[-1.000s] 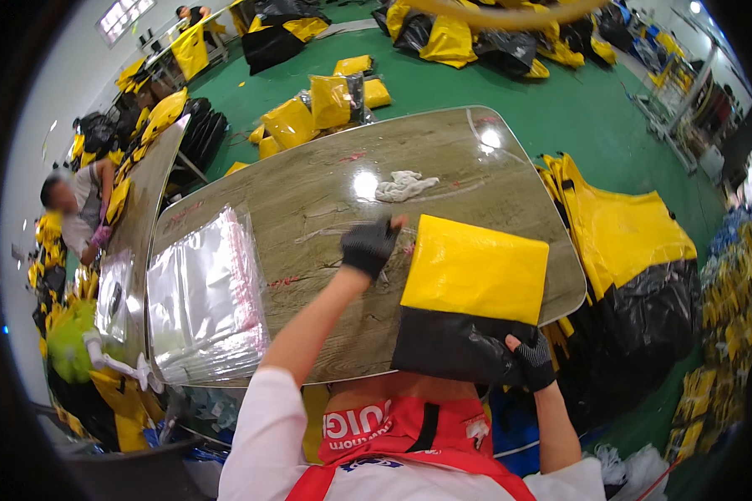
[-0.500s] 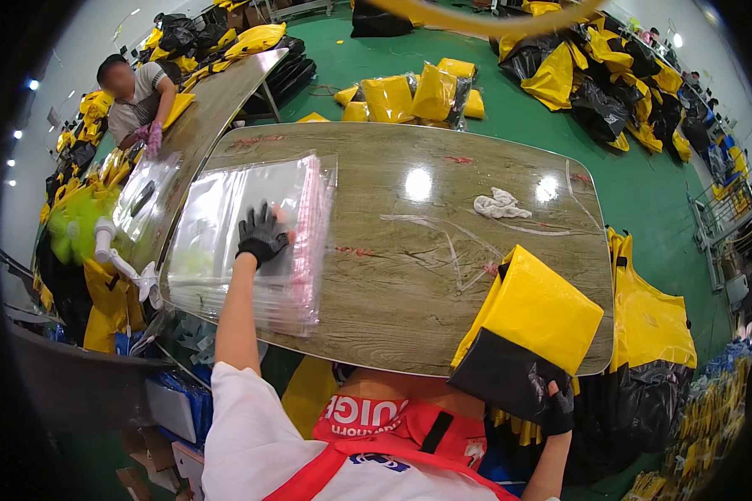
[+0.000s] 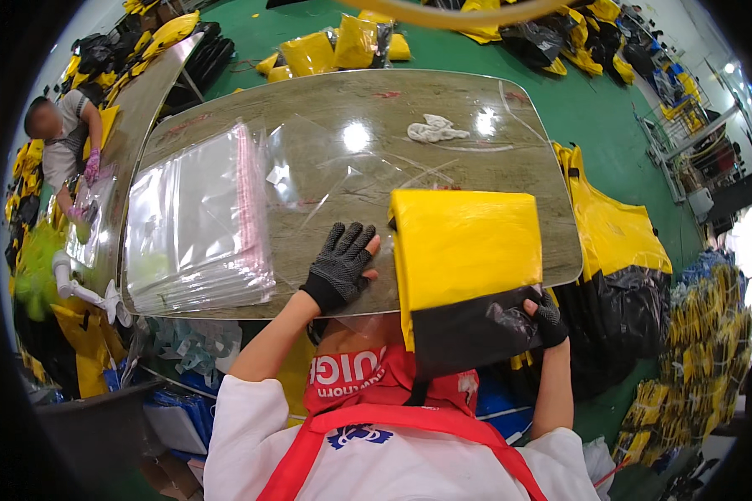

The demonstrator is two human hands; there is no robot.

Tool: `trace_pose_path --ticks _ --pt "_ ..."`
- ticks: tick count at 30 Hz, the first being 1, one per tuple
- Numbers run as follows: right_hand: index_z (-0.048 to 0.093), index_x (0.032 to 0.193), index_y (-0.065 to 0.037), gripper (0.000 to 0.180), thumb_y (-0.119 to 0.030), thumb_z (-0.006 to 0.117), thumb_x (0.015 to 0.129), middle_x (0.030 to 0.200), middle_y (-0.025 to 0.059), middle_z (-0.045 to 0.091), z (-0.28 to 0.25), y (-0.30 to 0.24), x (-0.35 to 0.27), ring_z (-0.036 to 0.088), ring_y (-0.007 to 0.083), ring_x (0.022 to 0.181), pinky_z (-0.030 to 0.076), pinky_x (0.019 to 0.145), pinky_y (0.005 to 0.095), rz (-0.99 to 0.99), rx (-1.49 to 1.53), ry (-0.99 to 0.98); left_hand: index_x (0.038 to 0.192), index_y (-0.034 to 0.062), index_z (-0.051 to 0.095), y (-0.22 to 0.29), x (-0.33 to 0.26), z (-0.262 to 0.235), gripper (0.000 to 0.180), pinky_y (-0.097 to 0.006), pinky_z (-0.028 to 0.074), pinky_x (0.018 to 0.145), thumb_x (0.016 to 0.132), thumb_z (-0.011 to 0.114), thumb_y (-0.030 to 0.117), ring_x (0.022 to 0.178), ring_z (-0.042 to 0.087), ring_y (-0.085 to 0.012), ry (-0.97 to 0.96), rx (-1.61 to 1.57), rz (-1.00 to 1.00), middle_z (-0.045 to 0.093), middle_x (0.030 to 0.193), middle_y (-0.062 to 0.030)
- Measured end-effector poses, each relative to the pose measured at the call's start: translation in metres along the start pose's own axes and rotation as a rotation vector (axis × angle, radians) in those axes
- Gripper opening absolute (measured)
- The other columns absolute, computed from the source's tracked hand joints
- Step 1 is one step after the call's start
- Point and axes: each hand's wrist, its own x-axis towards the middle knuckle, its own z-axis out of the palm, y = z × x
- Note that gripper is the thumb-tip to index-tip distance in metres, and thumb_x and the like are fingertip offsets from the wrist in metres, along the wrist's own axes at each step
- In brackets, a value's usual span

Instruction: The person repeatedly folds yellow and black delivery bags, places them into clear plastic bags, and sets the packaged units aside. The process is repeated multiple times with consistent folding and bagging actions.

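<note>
My right hand (image 3: 548,319), in a dark glove with bare fingertips, grips the lower right edge of a folded yellow-and-black coated fabric piece (image 3: 468,250). The piece lies over the table's near edge, its yellow part on top and its black part toward me. To its left, my gloved left hand (image 3: 342,265) is spread with fingers stretched out, over a single clear plastic bag (image 3: 326,179) on the table. Farther left sits a stack of clear plastic bags (image 3: 196,217) with a pinkish strip along one side.
A crumpled white cloth (image 3: 436,129) lies on the wood-patterned table (image 3: 476,171). Another yellow-and-black piece (image 3: 614,225) hangs at the right edge. Packed yellow bundles (image 3: 309,54) rest on the green floor. A co-worker (image 3: 63,138) works at a side table, near a green fan (image 3: 38,271).
My left hand has moved right off the stack, and a clear bag now lies mid-table. The folded yellow-and-black piece has moved left and turned straighter. The view has shifted.
</note>
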Motion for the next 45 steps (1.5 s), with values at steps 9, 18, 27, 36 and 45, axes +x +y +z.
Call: trace_pose_path --ticks 9,18,27,36,45 --pt "0.046 0.127 0.001 0.051 -0.008 0.063 0.080 0.121 0.0097 0.055 -0.008 -0.017 -0.019 0.053 0.0202 0.109 0.042 0.094 0.0319 0.065 -0.061 -0.032 0.120 0.0058 0.051 -0.021 -0.005 0.017 0.036 -0.045 0.028 0.105 0.087 0.050 0.019 0.120 0.043 -0.0340 0.085 -0.071 -0.032 0.049 0.128 -0.0142" --pt "0.048 0.124 0.002 0.046 -0.010 0.061 0.082 0.119 0.0114 0.056 -0.008 -0.015 -0.021 0.054 0.0211 0.108 0.043 0.093 0.0326 0.028 -0.071 -0.053 0.122 0.0111 0.052 -0.022 0.000 0.015 0.038 -0.046 0.025 0.106 0.088 0.052 0.026 0.123 0.040 -0.0345 0.040 0.053 -0.023 0.047 0.130 -0.0132" --pt "0.049 0.122 0.002 0.046 -0.011 0.062 0.081 0.116 0.0120 0.057 -0.002 -0.019 -0.024 0.056 0.0212 0.105 0.044 0.092 0.0322 0.011 -0.070 -0.067 0.124 0.0121 0.051 -0.024 0.000 0.018 0.036 -0.045 0.022 0.107 0.092 0.043 0.028 0.125 0.038 -0.0331 0.052 0.036 -0.041 0.046 0.132 -0.0116" --pt "0.045 0.126 -0.001 0.055 -0.015 0.067 0.077 0.120 0.0114 0.055 0.062 0.075 -0.019 0.056 0.0217 0.101 0.043 0.091 0.0317 0.033 -0.304 -0.286 0.125 0.0100 0.051 -0.004 0.011 -0.061 0.042 -0.044 0.020 0.109 0.086 0.054 0.026 0.125 0.040 -0.0325 -0.159 -0.300 0.105 0.049 0.129 -0.0162" --pt "0.060 0.096 -0.002 0.026 -0.025 0.063 0.083 0.075 0.0074 0.060 0.095 0.022 0.129 0.054 0.0128 0.072 0.046 0.068 0.0303 -0.396 -0.912 -0.265 0.119 0.0090 0.052 0.028 -0.012 -0.086 0.043 -0.050 0.020 0.108 0.078 0.061 0.020 0.122 0.042 -0.0349 -0.144 -0.018 0.130 0.051 0.126 -0.0146"
